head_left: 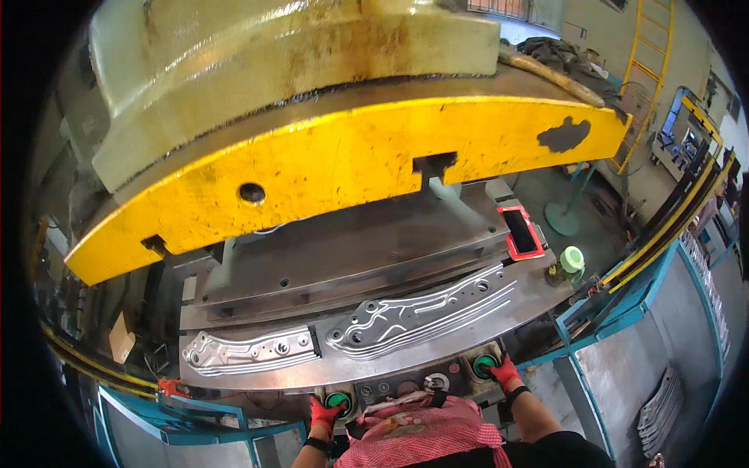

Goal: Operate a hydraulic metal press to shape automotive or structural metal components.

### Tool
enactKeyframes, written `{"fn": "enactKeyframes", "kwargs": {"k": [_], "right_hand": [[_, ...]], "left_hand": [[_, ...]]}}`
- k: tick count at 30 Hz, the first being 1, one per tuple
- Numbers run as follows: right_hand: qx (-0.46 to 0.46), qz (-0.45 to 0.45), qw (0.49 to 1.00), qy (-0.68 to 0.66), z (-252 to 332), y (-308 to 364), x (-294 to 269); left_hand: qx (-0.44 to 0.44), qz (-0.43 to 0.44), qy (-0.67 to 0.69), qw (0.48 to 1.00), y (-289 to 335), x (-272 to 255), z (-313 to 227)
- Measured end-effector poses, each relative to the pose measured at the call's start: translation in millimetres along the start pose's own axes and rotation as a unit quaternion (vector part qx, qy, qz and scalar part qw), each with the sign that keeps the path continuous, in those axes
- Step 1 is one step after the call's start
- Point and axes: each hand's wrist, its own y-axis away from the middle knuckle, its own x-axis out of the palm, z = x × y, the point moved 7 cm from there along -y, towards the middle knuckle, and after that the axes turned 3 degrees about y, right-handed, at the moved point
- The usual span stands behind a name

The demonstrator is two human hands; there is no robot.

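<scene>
My left hand [323, 417], in a red glove, rests at a green push button [338, 401] on the front of the press, its fingers extended at the button. My right hand [505, 375], also gloved in red, touches a second green button [484, 364] further right. Both hands look open and hold nothing. Beyond them, two ribbed, stamped metal panels lie on the steel press bed [265, 380]: a shorter panel [248, 350] at the left and a longer panel [421, 312] at the right. A control panel [402, 387] with knobs sits between the buttons.
The yellow press ram [335, 164] spans overhead above a steel die [351, 242]. At the bed's right end are a red-framed phone [521, 232] and a green-lidded bottle [572, 260]. Blue-framed bins [624, 343] flank the right; curved metal parts [659, 409] lie there.
</scene>
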Motion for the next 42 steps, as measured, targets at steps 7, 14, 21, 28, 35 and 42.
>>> {"fn": "enactKeyframes", "kwargs": {"k": [7,14,21,28,35,42], "right_hand": [[-0.051,-0.033,0.997,-0.051,-13.2,-14.2,8.4],[-0.025,-0.098,0.987,-0.123,45.6,17.0,-28.7],[-0.246,-0.385,0.889,0.029,249.1,88.5,-181.6],[-0.553,-0.050,0.809,0.192,416.9,78.4,-56.0],[-0.542,-0.072,0.808,0.219,416.2,70.5,-32.4],[-0.530,-0.045,0.812,0.240,424.7,64.8,-25.1]], "left_hand": [[0.005,0.004,-0.014,1.000,-6.2,1.4,2.9],[-0.020,-0.007,0.173,0.985,18.9,-26.1,23.4],[0.099,-0.391,-0.089,0.911,76.7,-186.0,-58.1],[0.423,-0.344,-0.160,0.823,84.9,-206.5,-333.8],[0.595,-0.281,-0.330,0.677,69.2,-133.6,-564.3],[0.546,-0.251,-0.413,0.684,-10.0,-110.0,-633.5]]}}
